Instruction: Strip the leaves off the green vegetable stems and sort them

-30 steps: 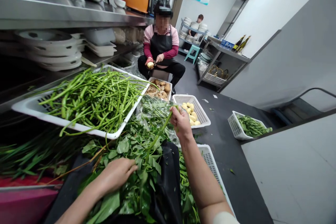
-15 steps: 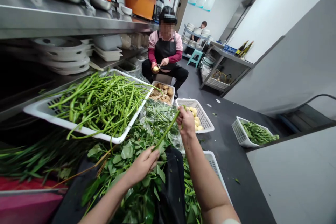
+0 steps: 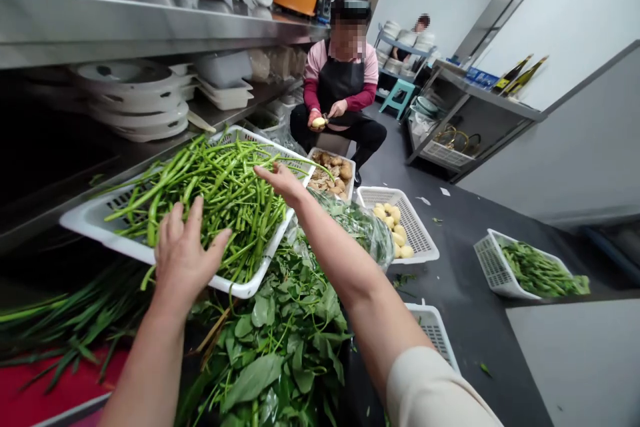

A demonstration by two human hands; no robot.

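A white plastic basket (image 3: 253,283) stands in front of me, heaped with cut green vegetable stems (image 3: 220,197). Over its near left part, my left hand (image 3: 186,255) is spread with the fingers apart, holding nothing. My right hand (image 3: 281,181) reaches over the right side of the heap, fingers stretched out and no stem visible in it. Whether the fingertips touch the stems I cannot tell. Below and between my forearms lies a pile of leafy green stalks (image 3: 280,333), with a clear plastic bag of greens (image 3: 363,223) behind it.
A person (image 3: 345,80) sits opposite, peeling a potato (image 3: 319,123) above a basket of potatoes and peelings (image 3: 330,177). Peeled potatoes lie in a white basket (image 3: 423,247) on the floor. Another basket of greens (image 3: 493,273) stands right. A steel shelf edge (image 3: 150,30) overhangs the left side.
Both hands held one green stem between them before; now they are apart, opened, and moved left over the basket of stems. That stem is out of my hands. The camera view has shifted.
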